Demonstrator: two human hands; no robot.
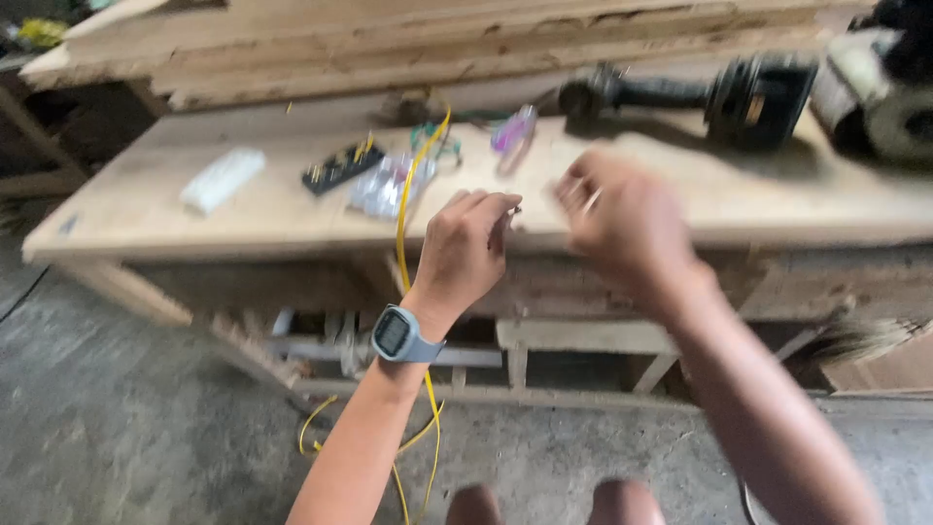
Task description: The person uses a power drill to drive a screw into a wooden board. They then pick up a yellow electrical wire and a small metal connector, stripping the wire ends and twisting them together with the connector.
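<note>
A thin yellow wire (406, 199) — bright, limp, curving — is seen running from the wooden table (243, 209) down past the left hand (465, 248) to the floor. The left fingers are curled, pinching something too small to be told. The right hand (622, 219) is blurred — its grip cannot be told.

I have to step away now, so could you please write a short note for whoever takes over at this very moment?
Left hand: raised at the bench edge, fingers curled; a small grip, contents too blurred to tell.
Right hand: blurred beside it, fingertips pinched together.
Yellow wire runs from the bench top down to the floor.
Clear packet, black strip and white block lie on the bench.
What is done or left cannot be told.
</note>
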